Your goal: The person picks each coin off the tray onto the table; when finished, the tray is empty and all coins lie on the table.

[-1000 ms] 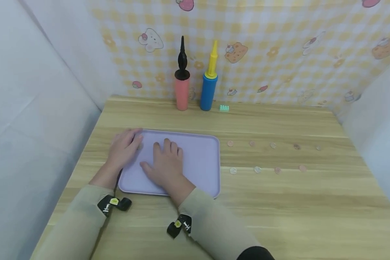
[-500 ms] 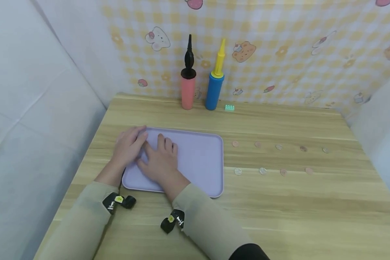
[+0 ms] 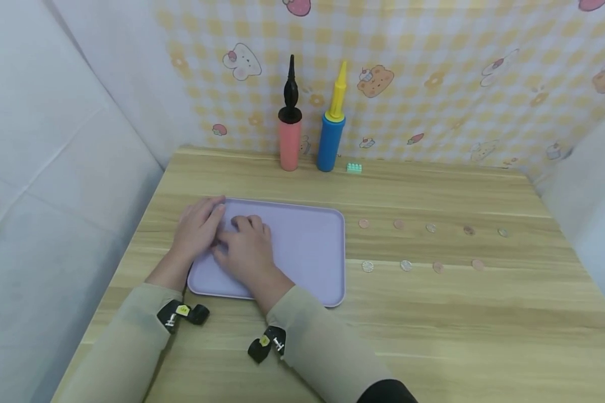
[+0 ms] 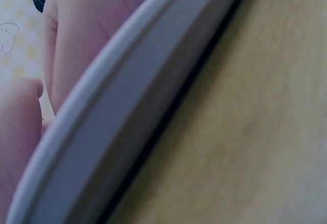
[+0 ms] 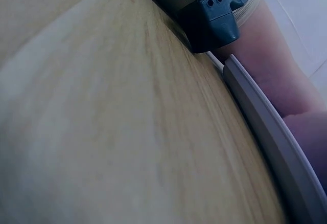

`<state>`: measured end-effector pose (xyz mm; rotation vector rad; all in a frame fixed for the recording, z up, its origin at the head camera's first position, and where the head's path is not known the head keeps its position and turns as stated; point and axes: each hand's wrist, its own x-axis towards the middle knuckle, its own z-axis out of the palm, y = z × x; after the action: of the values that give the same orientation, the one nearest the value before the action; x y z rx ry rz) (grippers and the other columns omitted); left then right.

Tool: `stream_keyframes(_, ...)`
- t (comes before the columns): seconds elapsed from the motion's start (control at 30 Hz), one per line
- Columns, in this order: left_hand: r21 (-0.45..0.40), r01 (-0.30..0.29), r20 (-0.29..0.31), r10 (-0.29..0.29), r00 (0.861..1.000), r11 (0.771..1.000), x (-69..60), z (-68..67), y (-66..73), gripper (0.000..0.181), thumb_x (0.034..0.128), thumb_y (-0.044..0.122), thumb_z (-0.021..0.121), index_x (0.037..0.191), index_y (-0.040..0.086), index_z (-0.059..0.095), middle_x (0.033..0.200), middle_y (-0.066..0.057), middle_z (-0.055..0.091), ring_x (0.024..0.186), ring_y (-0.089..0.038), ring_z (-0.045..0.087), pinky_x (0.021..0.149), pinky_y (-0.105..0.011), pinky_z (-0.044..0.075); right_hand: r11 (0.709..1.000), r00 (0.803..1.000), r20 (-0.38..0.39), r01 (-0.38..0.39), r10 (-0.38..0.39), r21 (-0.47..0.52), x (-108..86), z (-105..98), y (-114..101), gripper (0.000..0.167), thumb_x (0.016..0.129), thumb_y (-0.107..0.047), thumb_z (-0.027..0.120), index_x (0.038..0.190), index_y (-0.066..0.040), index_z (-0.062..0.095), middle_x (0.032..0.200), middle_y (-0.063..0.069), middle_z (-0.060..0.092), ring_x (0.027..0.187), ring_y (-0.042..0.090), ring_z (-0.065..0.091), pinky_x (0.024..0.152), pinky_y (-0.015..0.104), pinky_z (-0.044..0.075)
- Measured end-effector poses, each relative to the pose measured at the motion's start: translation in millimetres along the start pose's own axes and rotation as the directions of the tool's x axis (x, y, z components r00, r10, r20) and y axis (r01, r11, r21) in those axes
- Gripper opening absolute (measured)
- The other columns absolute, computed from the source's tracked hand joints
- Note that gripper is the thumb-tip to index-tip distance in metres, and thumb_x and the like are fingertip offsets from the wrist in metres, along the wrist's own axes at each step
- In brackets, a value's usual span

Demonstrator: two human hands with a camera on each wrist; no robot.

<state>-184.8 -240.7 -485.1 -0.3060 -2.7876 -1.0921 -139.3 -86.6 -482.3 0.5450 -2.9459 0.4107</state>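
Note:
In the head view my left hand (image 3: 195,229) rests along the left edge of the lilac tray (image 3: 307,252), its index finger and thumb near the far-left corner. My right hand (image 3: 247,252) is over the left part of the tray, fingers bent, tips close to the left thumb. The tips of its thumb and index finger are hidden, so whether anything is pinched there cannot be seen. The left wrist view has a thumb (image 4: 18,127) and other fingers (image 4: 87,40) beyond the tray rim (image 4: 117,96). Only part of the right hand (image 5: 276,75) shows in the right wrist view.
Several coins (image 3: 406,266) lie in two rows on the wooden table (image 3: 433,330), right of the tray. Behind stand a pink hand pump (image 3: 289,145) and a blue hand pump (image 3: 330,145), with a small mint toy brick (image 3: 354,167) beside them. A patterned curtain (image 3: 433,56) hangs behind.
My right hand has shifted left across the tray, toward the left hand, and its straighter fingers have bent. The left hand stays at the tray's edge. The head view has shifted slightly.

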Motion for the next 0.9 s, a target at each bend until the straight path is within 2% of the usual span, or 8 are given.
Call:
stream_keyframes(0.17,-0.005,0.008,-0.005,-0.008,1.000,1.000,-0.3,0.4,0.0,0.053,0.1143,0.035,0.040,0.150,0.000,0.058,0.149,-0.025,0.058,0.143,-0.045,0.047,0.124,-0.063,0.020,0.999,0.998,-0.064,0.031,-0.028,0.031,-0.8,1.8,0.3,0.017,0.097,-0.054,0.074,0.109,-0.047,0.084,0.138,-0.009,0.068,0.127,0.019,0.054,0.098,0.038,0.049)
stream_keyframes(0.27,-0.008,0.006,-0.013,-0.006,1.000,1.000,-0.7,0.5,0.3,0.052,0.1141,0.034,0.041,0.149,0.000,0.058,0.149,-0.025,0.059,0.143,-0.046,0.047,0.123,-0.063,0.022,0.997,0.997,-0.067,0.040,-0.036,0.062,-1.7,0.9,-1.0,0.015,0.095,-0.051,0.077,0.106,-0.045,0.084,0.139,-0.007,0.068,0.128,0.021,0.054,0.099,0.040,0.048)
stream_keyframes(0.53,-0.021,0.002,-0.010,-0.002,1.000,1.000,-1.0,-0.2,0.4,0.055,0.1156,0.035,0.034,0.151,-0.001,0.057,0.150,-0.024,0.058,0.142,-0.046,0.046,0.119,-0.061,0.027,0.991,0.996,0.088,-0.009,-0.002,0.130,-1.6,-3.7,-5.5,0.013,0.094,-0.047,0.075,0.100,-0.038,0.082,0.153,-0.004,0.055,0.142,0.022,0.040,0.115,0.043,0.037)
stream_keyframes(0.67,-0.021,0.001,-0.007,-0.002,1.000,1.000,-1.7,-1.5,1.8,0.056,0.1160,0.036,0.033,0.151,-0.001,0.057,0.152,-0.024,0.057,0.142,-0.047,0.045,0.120,-0.062,0.026,0.983,0.994,0.110,-0.002,-0.018,0.182,-2.1,-4.4,-4.0,0.009,0.092,-0.042,0.075,0.097,-0.036,0.078,0.155,-0.005,0.054,0.145,0.022,0.038,0.118,0.043,0.034)
stream_keyframes(0.77,-0.016,0.000,0.001,0.000,1.000,1.000,-2.2,-2.5,3.0,0.057,0.1161,0.036,0.032,0.151,-0.002,0.056,0.153,-0.024,0.056,0.143,-0.047,0.045,0.120,-0.062,0.026,0.976,0.995,0.079,0.037,-0.055,0.216,-4.2,-3.7,-1.4,0.006,0.092,-0.039,0.077,0.097,-0.034,0.076,0.146,-0.010,0.061,0.141,0.020,0.043,0.116,0.041,0.037)
stream_keyframes(0.9,-0.026,0.004,0.010,-0.004,1.000,1.000,-2.5,-3.3,2.8,0.058,0.1163,0.037,0.031,0.152,-0.002,0.055,0.154,-0.024,0.055,0.145,-0.047,0.043,0.121,-0.062,0.025,0.962,0.985,-0.002,0.169,-0.173,0.212,-7.4,-3.5,2.3,0.005,0.094,-0.033,0.078,0.098,-0.032,0.075,0.118,-0.018,0.072,0.124,0.014,0.056,0.105,0.036,0.044)
